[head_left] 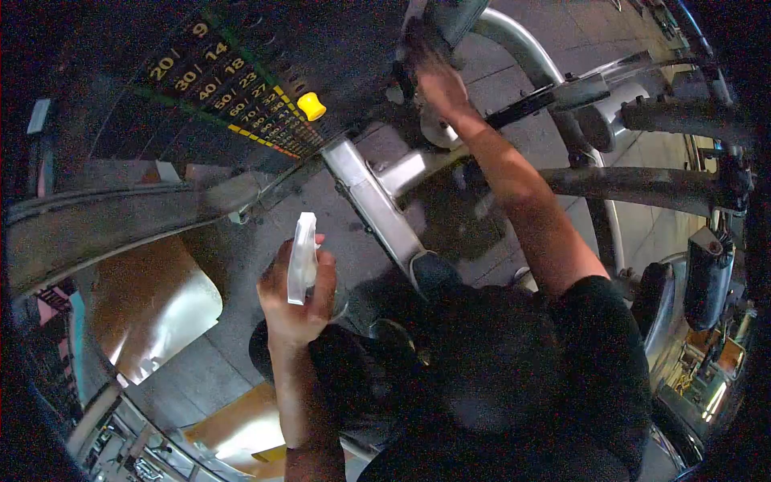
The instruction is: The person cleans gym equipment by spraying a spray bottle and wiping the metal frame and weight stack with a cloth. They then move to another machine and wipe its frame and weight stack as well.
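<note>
My left hand (299,309) is closed around a spray bottle with a white trigger head (302,259); the bottle's body is mostly hidden below the hand. My right arm stretches forward to a dark padded part (451,22) of a weight machine. Against it, my right hand (440,87) is smeared by motion, so its fingers and anything in them cannot be made out. Left of that hand, a yellow knob (312,106) sticks out beside the weight stack's number chart (217,76). A silver frame beam (377,209) runs between my two arms.
Curved silver tubing (526,44) rises at the upper right. Dark padded bars (642,183) extend on the right, with a black pad (708,277) near the edge. A pale frame rail (120,229) crosses the left side, above a shiny brown panel (161,309). Grey tiles (205,377) cover the floor.
</note>
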`<state>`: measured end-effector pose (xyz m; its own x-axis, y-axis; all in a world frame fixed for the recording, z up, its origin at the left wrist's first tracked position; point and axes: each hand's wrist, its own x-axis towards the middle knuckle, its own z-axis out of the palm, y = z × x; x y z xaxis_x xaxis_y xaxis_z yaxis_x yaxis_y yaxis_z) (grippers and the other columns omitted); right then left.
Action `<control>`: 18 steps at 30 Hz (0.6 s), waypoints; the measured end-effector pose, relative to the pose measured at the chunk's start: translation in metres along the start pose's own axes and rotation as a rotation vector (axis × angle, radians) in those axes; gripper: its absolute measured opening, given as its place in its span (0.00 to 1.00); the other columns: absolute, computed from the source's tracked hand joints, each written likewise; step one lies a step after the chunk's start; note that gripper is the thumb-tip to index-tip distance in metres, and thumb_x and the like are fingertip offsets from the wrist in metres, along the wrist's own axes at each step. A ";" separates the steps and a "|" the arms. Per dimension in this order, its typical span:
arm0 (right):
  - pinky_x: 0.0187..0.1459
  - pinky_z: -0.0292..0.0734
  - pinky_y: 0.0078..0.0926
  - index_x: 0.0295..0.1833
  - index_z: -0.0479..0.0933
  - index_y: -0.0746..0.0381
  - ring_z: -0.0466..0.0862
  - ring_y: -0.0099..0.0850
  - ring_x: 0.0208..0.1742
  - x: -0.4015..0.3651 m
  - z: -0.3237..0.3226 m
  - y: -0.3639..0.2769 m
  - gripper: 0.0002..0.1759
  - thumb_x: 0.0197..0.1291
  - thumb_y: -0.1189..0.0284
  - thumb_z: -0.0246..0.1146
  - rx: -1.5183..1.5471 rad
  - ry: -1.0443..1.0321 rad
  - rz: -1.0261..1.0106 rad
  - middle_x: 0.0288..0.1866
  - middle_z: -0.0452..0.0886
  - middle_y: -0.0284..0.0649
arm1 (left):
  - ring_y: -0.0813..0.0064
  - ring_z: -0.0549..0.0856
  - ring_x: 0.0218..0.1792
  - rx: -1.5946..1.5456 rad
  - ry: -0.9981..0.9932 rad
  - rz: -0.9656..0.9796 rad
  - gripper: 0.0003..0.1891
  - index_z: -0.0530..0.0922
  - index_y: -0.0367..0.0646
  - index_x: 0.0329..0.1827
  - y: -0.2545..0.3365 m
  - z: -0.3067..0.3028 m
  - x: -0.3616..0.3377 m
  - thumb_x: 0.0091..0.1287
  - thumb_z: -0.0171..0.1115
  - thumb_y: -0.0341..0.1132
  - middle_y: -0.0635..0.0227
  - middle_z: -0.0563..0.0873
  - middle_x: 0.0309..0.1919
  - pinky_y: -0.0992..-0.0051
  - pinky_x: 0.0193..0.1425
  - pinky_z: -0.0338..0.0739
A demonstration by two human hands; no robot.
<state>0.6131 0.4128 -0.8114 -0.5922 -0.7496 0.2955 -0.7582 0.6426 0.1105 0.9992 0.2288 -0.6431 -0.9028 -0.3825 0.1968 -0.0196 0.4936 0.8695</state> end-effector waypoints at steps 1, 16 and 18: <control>0.66 0.77 0.44 0.69 0.75 0.67 0.77 0.51 0.69 -0.008 0.043 0.010 0.29 0.62 0.73 0.60 0.041 -0.468 0.099 0.68 0.80 0.50 | 0.70 0.88 0.26 -0.003 0.001 -0.027 0.09 0.84 0.35 0.49 -0.002 0.000 0.001 0.67 0.68 0.25 0.61 0.88 0.30 0.71 0.32 0.82; 0.79 0.61 0.50 0.45 0.82 0.60 0.85 0.40 0.52 0.011 -0.103 0.016 0.09 0.62 0.74 0.59 -0.188 -0.017 -0.126 0.42 0.85 0.40 | 0.64 0.90 0.27 -0.088 0.019 -0.115 0.10 0.83 0.36 0.48 0.015 -0.002 0.014 0.68 0.68 0.32 0.58 0.87 0.29 0.69 0.35 0.83; 0.81 0.56 0.52 0.49 0.83 0.62 0.85 0.40 0.56 0.019 -0.135 0.010 0.11 0.62 0.74 0.60 -0.370 0.189 -0.007 0.49 0.85 0.40 | 0.60 0.91 0.30 -0.002 -0.039 -0.111 0.10 0.82 0.36 0.46 0.018 -0.007 0.010 0.68 0.67 0.33 0.58 0.87 0.29 0.66 0.37 0.83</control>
<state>0.6313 0.4267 -0.6772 -0.5006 -0.7342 0.4586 -0.5926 0.6768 0.4367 0.9924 0.2281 -0.6226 -0.9110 -0.4043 0.0816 -0.1198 0.4487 0.8856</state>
